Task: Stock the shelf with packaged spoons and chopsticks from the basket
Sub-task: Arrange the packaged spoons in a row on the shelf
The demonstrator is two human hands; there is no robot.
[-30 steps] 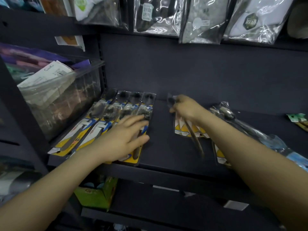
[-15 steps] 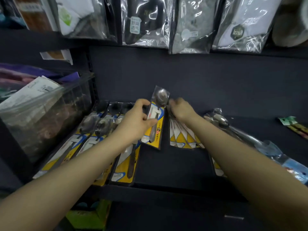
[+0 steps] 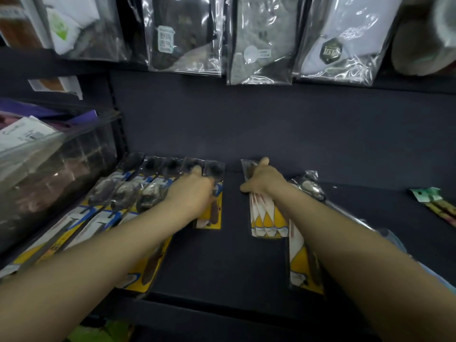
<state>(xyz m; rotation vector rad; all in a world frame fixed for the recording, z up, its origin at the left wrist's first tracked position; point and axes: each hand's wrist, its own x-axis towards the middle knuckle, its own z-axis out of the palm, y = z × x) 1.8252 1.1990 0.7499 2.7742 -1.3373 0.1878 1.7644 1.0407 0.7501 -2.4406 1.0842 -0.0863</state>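
My left hand [image 3: 195, 191] grips a yellow-carded spoon pack [image 3: 212, 215] that lies flat on the dark shelf [image 3: 222, 257], at the right end of the back row of spoon packs [image 3: 158, 169]. A front row of similar packs [image 3: 116, 196] overlaps it on the left. My right hand [image 3: 261, 180] holds the top of a fanned stack of white-and-yellow packs [image 3: 267, 222] near the back wall. One more such pack [image 3: 304, 267] lies nearer the shelf's front edge, partly under my right forearm. No basket is in view.
Clear-wrapped spoons [image 3: 309, 188] lie right of my right hand, and a green-topped chopstick pack [image 3: 434, 201] at the far right. A clear bin [image 3: 49, 174] of goods stands on the left. Bagged socks [image 3: 261, 40] hang above. A green box [image 3: 106, 332] sits below.
My left hand lifted a spoon pack off the front row, carried it right and back, and has laid it down at the end of the back row. My right hand stayed on its stack.
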